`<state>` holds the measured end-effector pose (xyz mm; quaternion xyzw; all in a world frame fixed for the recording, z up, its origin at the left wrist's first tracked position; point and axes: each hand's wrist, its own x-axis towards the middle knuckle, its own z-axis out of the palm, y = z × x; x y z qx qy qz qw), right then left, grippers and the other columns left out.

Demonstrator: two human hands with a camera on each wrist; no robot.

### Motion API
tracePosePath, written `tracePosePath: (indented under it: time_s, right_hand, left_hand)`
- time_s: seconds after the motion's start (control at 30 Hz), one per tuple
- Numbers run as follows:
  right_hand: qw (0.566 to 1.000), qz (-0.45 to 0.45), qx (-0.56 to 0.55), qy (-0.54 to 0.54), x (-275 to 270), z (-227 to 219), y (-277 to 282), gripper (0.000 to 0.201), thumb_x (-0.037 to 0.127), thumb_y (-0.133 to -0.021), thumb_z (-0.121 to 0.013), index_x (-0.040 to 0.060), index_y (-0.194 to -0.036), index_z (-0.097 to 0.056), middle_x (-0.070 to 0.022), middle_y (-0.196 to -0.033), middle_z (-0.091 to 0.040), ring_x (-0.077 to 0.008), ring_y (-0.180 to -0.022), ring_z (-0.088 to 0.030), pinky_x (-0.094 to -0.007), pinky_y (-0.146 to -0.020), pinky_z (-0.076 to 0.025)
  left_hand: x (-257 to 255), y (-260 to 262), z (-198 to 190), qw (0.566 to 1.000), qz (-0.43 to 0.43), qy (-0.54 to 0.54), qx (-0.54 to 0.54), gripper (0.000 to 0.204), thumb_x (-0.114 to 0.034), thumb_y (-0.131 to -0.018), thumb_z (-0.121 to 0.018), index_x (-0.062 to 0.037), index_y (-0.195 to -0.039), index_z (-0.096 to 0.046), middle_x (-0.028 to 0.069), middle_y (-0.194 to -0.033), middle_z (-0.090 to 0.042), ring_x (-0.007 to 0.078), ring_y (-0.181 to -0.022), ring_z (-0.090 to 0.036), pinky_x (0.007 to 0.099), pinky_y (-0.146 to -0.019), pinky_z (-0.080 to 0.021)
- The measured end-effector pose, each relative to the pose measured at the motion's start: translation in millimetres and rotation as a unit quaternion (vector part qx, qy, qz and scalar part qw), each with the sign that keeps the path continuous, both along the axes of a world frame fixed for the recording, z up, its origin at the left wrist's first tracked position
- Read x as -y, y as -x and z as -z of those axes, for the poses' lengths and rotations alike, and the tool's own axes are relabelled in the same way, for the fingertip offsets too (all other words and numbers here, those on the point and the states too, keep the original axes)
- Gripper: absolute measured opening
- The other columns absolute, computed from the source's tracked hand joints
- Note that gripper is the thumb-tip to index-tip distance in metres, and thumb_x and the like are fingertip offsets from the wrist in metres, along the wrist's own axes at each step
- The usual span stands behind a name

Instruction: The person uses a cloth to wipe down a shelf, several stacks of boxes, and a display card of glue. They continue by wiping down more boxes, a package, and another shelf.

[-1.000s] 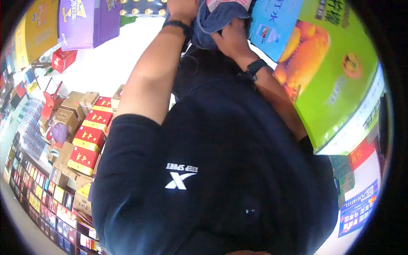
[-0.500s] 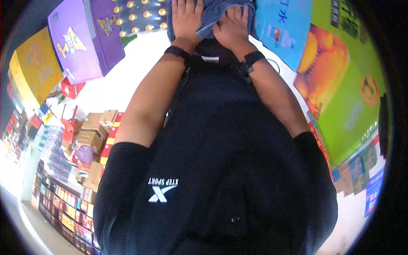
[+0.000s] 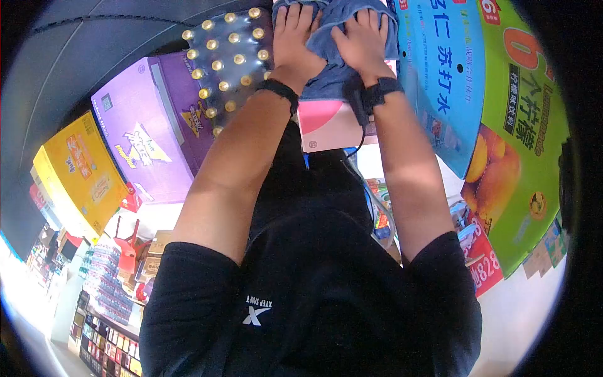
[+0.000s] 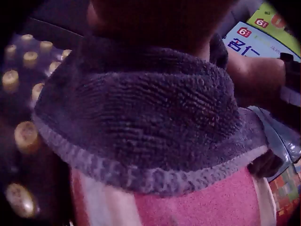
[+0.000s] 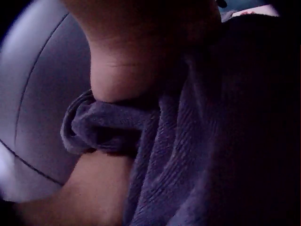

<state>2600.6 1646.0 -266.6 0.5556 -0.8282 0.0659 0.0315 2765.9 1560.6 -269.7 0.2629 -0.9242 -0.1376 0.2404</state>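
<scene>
A grey-blue towel (image 3: 328,63) (image 4: 150,117) (image 5: 164,155) is spread over a pink box (image 3: 330,129) (image 4: 202,202). Both hands lie side by side on it with fingers pointing away from the body. The left hand (image 3: 296,47) rests on the towel's left part, fingers extended. Beside it the right hand (image 3: 362,47) presses the towel's right part, fingers extended and thumb spread. In the right wrist view, folds bunch beside the right hand (image 5: 131,61). Fingertips are hidden in both wrist views.
Left of the towel stands a pack of gold-capped bottles (image 3: 239,60), then a purple carton (image 3: 144,132) and a yellow carton (image 3: 81,176). A blue carton (image 3: 443,81) and a green carton (image 3: 527,125) stand to the right. A cable (image 3: 382,210) hangs below.
The hands, earlier bunched around the towel, now lie flatter and farther forward on it. The head view has shifted, showing more of the pink box, bottles and cartons.
</scene>
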Motion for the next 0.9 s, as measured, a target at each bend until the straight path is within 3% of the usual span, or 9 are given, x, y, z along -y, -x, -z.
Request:
tracePosePath:
  time_s: [0.07,0.17,0.3,0.37,0.4,0.43,0.5,0.7,0.9]
  right_hand:
    - [0.999,-0.011,0.003,0.036,1,5,6,0.068,0.058,-0.095,-0.059,0.0077,-0.138,-0.07,-0.0234,-0.15,-0.056,-0.0419,-0.148,-0.04,-0.0644,-0.127,-0.013]
    - [0.996,0.03,-0.035,0.074,12,11,14,0.059,0.051,-0.095,-0.061,0.0101,-0.138,-0.068,-0.0156,-0.156,-0.051,-0.0377,-0.151,-0.037,-0.0602,-0.127,-0.018]
    - [0.997,0.055,-0.044,0.036,4,0,-7,0.072,0.051,-0.09,-0.069,-0.0007,-0.14,-0.064,-0.0253,-0.146,-0.056,-0.0432,-0.146,-0.04,-0.0623,-0.124,-0.025]
    - [0.998,0.056,0.037,0.019,-7,-19,-18,0.072,0.048,-0.091,-0.068,-0.0082,-0.135,-0.065,-0.0257,-0.146,-0.057,-0.0439,-0.146,-0.04,-0.0581,-0.127,-0.022]
    - [0.998,0.062,0.032,0.005,-16,-24,-26,0.069,0.045,-0.093,-0.062,-0.0053,-0.14,-0.061,-0.0237,-0.146,-0.057,-0.0421,-0.147,-0.04,-0.0576,-0.128,-0.021]
    - [0.998,0.062,0.029,0.004,-32,-21,-29,0.069,0.045,-0.093,-0.062,-0.0053,-0.14,-0.061,-0.0237,-0.146,-0.057,-0.0421,-0.147,-0.04,-0.0576,-0.128,-0.021]
    - [0.997,0.047,-0.018,0.062,-58,-7,-40,0.064,0.057,-0.097,-0.058,0.0036,-0.129,-0.074,-0.0233,-0.141,-0.062,-0.043,-0.14,-0.046,-0.0647,-0.125,-0.018]
    - [0.999,0.042,0.026,0.008,-175,-20,-94,0.053,0.048,-0.098,-0.061,-0.0023,-0.111,-0.074,-0.0258,-0.127,-0.065,-0.0458,-0.133,-0.05,-0.0669,-0.124,-0.02]
    - [0.995,-0.009,0.094,-0.022,-240,-28,-132,0.05,0.032,-0.086,-0.071,-0.0024,-0.122,-0.067,-0.0247,-0.123,-0.061,-0.0469,-0.128,-0.05,-0.0688,-0.124,-0.02]
  left_hand:
    - [-6,6,-1,1.0,-0.021,-0.003,-0.006,0.078,-0.031,-0.074,-0.072,-0.0105,-0.147,-0.059,0.014,-0.153,-0.052,0.0381,-0.147,-0.042,0.058,-0.128,-0.024]
    - [-7,4,-5,1.0,-0.01,-0.008,0.017,0.077,-0.029,-0.075,-0.071,-0.0116,-0.149,-0.058,0.0147,-0.153,-0.052,0.0383,-0.147,-0.042,0.0565,-0.127,-0.025]
    - [-10,-6,2,1.0,-0.015,0.008,-0.013,0.074,-0.031,-0.078,-0.072,-0.0116,-0.149,-0.057,0.0158,-0.152,-0.052,0.0394,-0.146,-0.043,0.0574,-0.127,-0.025]
    - [-14,-12,5,0.997,-0.001,-0.025,0.079,0.08,-0.031,-0.084,-0.066,-0.0046,-0.157,-0.046,0.0246,-0.163,-0.041,0.0464,-0.155,-0.031,0.0545,-0.133,-0.017]
    - [-18,-16,4,0.998,0.001,-0.031,0.047,0.069,-0.029,-0.095,-0.058,-0.0003,-0.157,-0.045,0.0268,-0.165,-0.039,0.0477,-0.155,-0.03,0.0551,-0.133,-0.017]
    - [-25,-20,3,0.998,0.001,-0.033,0.044,0.069,-0.029,-0.095,-0.058,-0.0003,-0.157,-0.045,0.0268,-0.165,-0.039,0.0477,-0.155,-0.03,0.0551,-0.133,-0.017]
    - [-36,-25,0,0.999,-0.018,-0.01,-0.038,0.075,-0.032,-0.081,-0.072,-0.012,-0.151,-0.055,0.0174,-0.154,-0.051,0.0406,-0.147,-0.042,0.0603,-0.127,-0.025]
    - [-148,-77,-3,0.997,-0.016,-0.075,0.007,0.086,-0.031,-0.078,-0.071,-0.0062,-0.156,-0.043,0.0262,-0.156,-0.043,0.0476,-0.151,-0.035,0.0614,-0.13,-0.016]
    - [-228,-117,-20,0.986,-0.024,-0.12,0.116,0.071,-0.031,-0.089,-0.066,-0.0009,-0.151,-0.05,0.0259,-0.154,-0.046,0.0454,-0.151,-0.036,0.0613,-0.129,-0.017]
